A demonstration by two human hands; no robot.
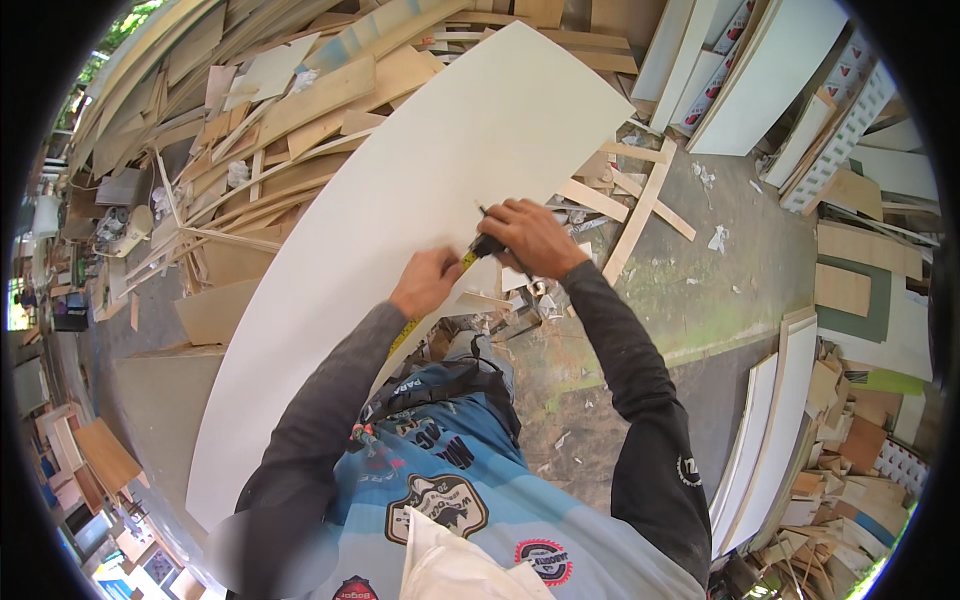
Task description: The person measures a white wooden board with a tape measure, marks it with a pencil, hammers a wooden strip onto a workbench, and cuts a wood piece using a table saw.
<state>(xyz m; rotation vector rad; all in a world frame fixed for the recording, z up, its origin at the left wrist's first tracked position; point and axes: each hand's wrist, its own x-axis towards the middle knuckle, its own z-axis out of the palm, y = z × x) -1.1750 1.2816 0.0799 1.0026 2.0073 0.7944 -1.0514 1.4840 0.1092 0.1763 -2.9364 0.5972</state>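
A long white board point(400, 180) lies before me, running from the lower left to the upper right. My right hand point(540, 238) is closed around the black case of a tape measure point(487, 246) above the board's near edge. A thin dark stick, perhaps a pencil, pokes out by its fingers. From the case the yellow blade point(403, 338) runs down to the left, passing my left hand point(426, 282). That hand's fingers are closed on the blade, close to the case. The blade's far end is hidden behind my left forearm.
A big heap of wood offcuts point(310, 110) rises beyond the board. Crossed wooden strips point(640, 205) lie on the concrete floor point(740, 270) at right, among scraps. White panels point(765, 80) lean at the upper right; more boards point(770, 430) stand at the lower right.
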